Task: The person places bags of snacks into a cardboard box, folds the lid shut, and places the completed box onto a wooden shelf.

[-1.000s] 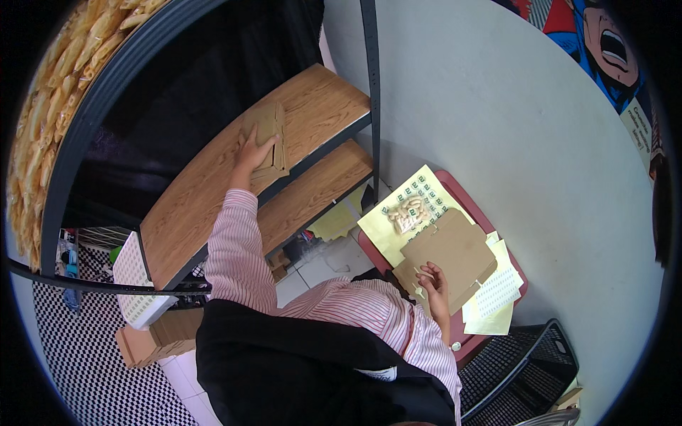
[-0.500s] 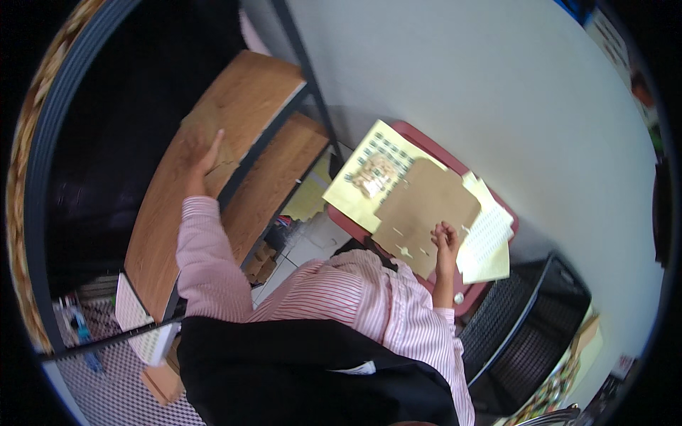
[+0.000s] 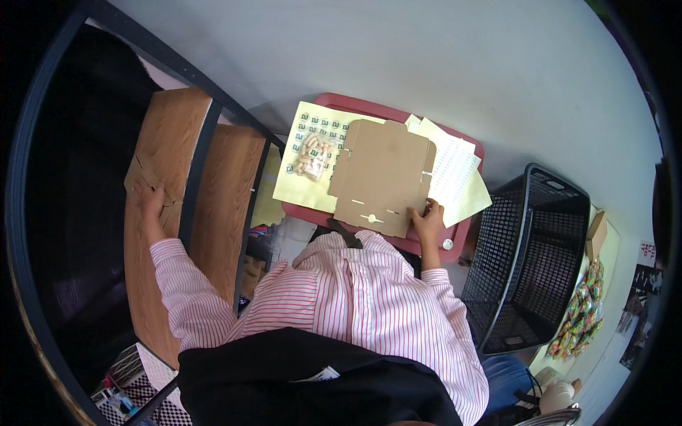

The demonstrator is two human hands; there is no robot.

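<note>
My right hand (image 3: 428, 221) is at the lower right edge of a flat, unfolded brown cardboard box blank (image 3: 380, 167), its thumb and fingers closed on that edge. The blank has slots and a keyhole-like cut near its lower side, and lies over yellow sheets on a red tray table (image 3: 334, 207). Out to the left, my left hand (image 3: 151, 199) rests with fingers apart on another brown cardboard piece (image 3: 144, 170) on the wooden shelf (image 3: 174, 121). How much of that piece its fingers cover I cannot tell.
A clear bag of pale pieces (image 3: 314, 155) sits on a yellow sheet of round stickers (image 3: 284, 186). White printed sheets (image 3: 455, 170) lie right of the blank. A black mesh crate (image 3: 543, 263) stands at the right, beside colourful packets (image 3: 582, 309). A lower wooden shelf (image 3: 231, 184) is at left.
My right hand has come down from above the blank onto its edge. The left hand still touches the cardboard on the shelf, which appears shifted. The view has turned, bringing the crate further in.
</note>
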